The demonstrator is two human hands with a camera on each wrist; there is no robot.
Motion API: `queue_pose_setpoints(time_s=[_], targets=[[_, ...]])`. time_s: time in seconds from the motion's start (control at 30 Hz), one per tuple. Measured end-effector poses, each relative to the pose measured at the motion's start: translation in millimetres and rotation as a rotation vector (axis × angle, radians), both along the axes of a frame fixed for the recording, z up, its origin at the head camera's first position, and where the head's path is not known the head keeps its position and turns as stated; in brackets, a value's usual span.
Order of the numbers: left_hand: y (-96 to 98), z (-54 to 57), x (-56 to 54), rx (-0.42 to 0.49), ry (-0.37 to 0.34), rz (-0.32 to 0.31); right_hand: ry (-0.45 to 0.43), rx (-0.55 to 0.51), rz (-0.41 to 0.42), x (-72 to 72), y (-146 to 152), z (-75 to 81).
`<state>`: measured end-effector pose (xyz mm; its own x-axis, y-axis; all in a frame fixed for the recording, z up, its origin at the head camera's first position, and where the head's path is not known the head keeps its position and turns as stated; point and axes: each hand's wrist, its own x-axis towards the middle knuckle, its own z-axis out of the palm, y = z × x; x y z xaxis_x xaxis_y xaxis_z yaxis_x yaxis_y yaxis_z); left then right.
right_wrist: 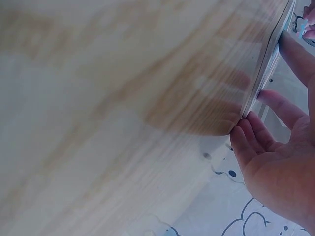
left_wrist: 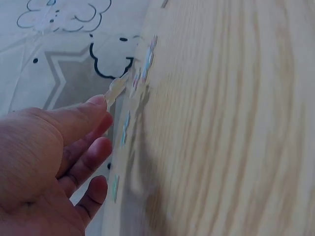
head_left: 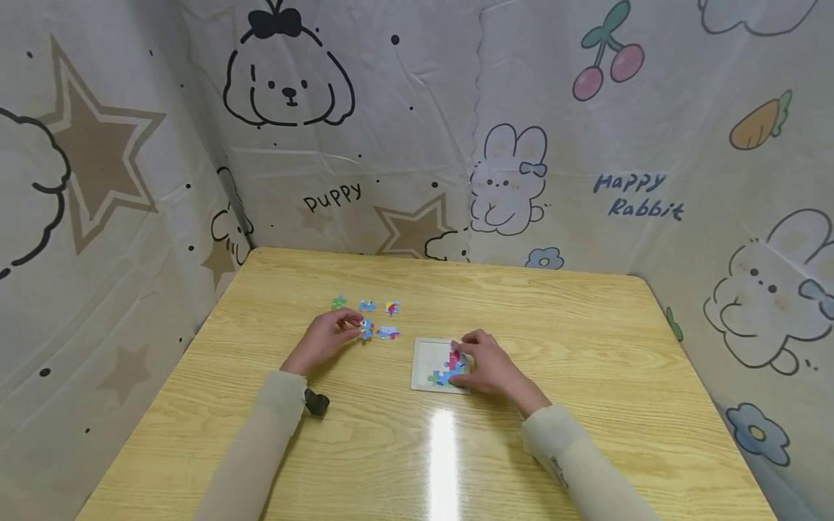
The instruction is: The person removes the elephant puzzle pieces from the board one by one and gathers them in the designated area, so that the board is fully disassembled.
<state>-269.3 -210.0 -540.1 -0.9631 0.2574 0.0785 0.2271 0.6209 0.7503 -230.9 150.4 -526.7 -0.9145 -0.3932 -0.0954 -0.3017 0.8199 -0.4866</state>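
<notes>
My left hand (head_left: 328,333) pinches a jigsaw piece (left_wrist: 116,91) between thumb and fingertips, held just above the table; its other fingers are loosely bent. Close by lie several loose pieces: a green one (head_left: 339,302), a blue one (head_left: 368,307), a red-and-yellow one (head_left: 392,308) and a blue-and-pink one (head_left: 388,333). My right hand (head_left: 490,365) holds the right side of a square pale puzzle tray (head_left: 425,358), fingertips at its edge and thumb over the joined pieces (head_left: 440,378). Part of the tray's right side is hidden under this hand.
Both hands work over a light wood-grain table (head_left: 554,318). A small black object (head_left: 317,402) sits at the left cuff. Printed cloth (head_left: 417,145) hangs behind the table and along both sides. A bright reflection stretches across the near part of the tabletop.
</notes>
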Motion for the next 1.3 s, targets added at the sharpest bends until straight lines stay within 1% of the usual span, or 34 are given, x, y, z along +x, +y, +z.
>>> queue_pose_setpoints(time_s=[0.13, 0.33, 0.47, 0.67, 1.03, 1.1, 1.3], targets=[[-6.1, -1.5, -2.0, -0.015, -0.011, 0.015, -0.003, -0.002, 0.001, 0.0, 0, 1.1], [-10.1, -4.9, -6.0, -0.026, -0.041, 0.035, -0.006, 0.009, 0.005, -1.1, 0, 2.6], [-10.4, -6.2, -7.1, -0.023, -0.049, 0.026, 0.0, 0.011, 0.004, -1.3, 0, 3.0], [-9.4, -7.1, -8.2, -0.023, -0.07, 0.013, -0.022, 0.007, -0.015, -0.1, 1, 0.2], [-6.0, -8.3, -13.4, -0.085, -0.018, -0.064, -0.006, 0.009, -0.017, 0.0, 4, -0.5], [-6.1, -9.2, -14.0, -0.089, -0.009, -0.063, -0.004, 0.005, -0.018, -0.4, 4, -1.0], [-8.5, -10.8, -13.0, -0.11, 0.016, -0.025, 0.007, 0.003, -0.003, -3.2, 2, -3.2]])
